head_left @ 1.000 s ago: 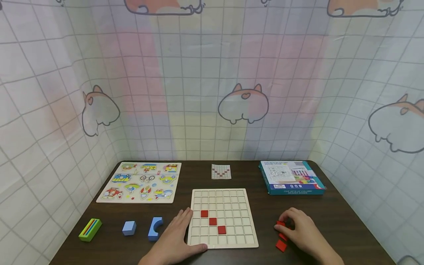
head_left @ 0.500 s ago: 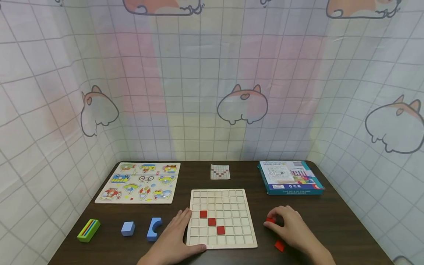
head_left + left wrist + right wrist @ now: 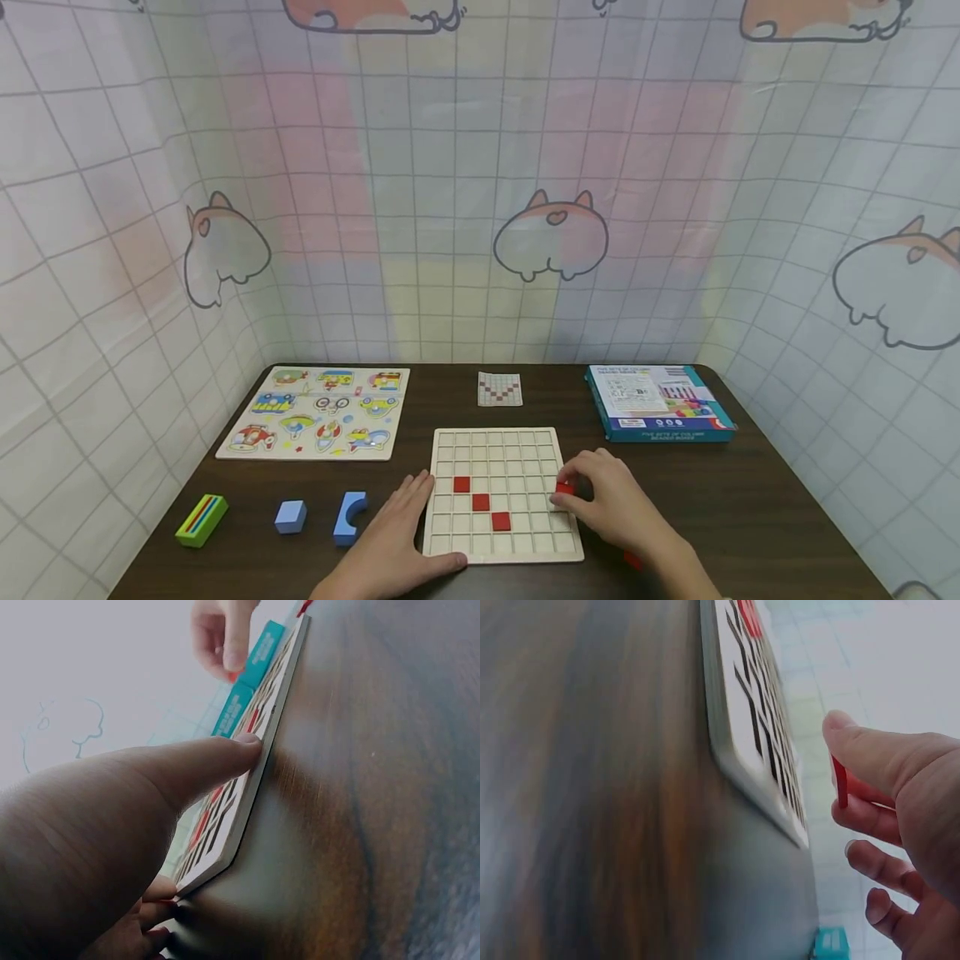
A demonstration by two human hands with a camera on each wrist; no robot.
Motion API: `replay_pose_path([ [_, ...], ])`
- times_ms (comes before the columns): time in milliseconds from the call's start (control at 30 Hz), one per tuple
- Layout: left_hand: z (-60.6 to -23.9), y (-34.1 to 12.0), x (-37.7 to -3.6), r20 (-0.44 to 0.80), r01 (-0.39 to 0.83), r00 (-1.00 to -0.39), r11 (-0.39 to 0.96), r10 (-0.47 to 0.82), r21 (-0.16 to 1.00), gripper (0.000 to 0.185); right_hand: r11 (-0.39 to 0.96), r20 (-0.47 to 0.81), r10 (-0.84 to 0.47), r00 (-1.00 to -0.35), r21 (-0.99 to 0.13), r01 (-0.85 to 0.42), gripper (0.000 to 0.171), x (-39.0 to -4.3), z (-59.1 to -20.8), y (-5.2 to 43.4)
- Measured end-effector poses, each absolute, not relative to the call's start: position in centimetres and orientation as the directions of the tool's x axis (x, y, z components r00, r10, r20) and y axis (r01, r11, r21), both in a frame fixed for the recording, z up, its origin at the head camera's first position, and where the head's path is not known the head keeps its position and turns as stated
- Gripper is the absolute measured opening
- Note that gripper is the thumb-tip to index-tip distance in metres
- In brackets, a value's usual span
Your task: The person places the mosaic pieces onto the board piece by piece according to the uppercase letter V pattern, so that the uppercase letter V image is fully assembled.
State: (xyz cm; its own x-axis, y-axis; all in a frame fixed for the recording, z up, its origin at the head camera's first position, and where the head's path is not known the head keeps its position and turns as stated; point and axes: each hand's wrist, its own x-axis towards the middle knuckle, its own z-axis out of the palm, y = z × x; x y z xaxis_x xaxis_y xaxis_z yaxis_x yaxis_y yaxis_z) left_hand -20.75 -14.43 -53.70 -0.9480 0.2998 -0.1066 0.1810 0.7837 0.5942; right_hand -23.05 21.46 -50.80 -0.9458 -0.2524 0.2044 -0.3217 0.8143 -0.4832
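Pinches a red tile between thumb and curled fingers of the right hand, nearly closed, with only tile in the gap. Shows more red behind that edge; cannot tell whether to count one tile or two. Hovers at the right edge of the grid board, apart from its surface in the right wrist view. Rests the left hand along the board's left side with straight fingers, thumb spread to the near edge, gripping nothing.

Has three red tiles seated in cells, on a diagonal stepping down from the left toward the middle. Shows none seated on the board's right side. Leaves a loose red tile on the counter, partly hidden by the right arm.

Looks roughly half done, judging by the red V on the small card beyond the board: with the left stroke largely laid, the right stroke not yet begun. Cannot count the card's squares, too small for exact comparison. Seems to involve neither the picture puzzle nor the teal box.
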Motion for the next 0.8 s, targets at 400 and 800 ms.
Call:
replay_pose_path([
  [400, -53.2, -14.4, -20.4, -0.101, 0.181, -0.95, 0.782, 0.297, 0.596, 0.136, 0.758, 0.22, -0.331, -0.918, -0.517, -0.397, 0.017, -24.7, -50.8, 17.0],
  [800, -53.1, -14.6, -20.6, -0.111, 0.175, -0.946, 0.768, 0.304, 0.616, 0.133, 0.742, 0.245, -0.38, -0.892, -0.495, -0.452, 0.019, -25.7, -51.1, 14.0],
])
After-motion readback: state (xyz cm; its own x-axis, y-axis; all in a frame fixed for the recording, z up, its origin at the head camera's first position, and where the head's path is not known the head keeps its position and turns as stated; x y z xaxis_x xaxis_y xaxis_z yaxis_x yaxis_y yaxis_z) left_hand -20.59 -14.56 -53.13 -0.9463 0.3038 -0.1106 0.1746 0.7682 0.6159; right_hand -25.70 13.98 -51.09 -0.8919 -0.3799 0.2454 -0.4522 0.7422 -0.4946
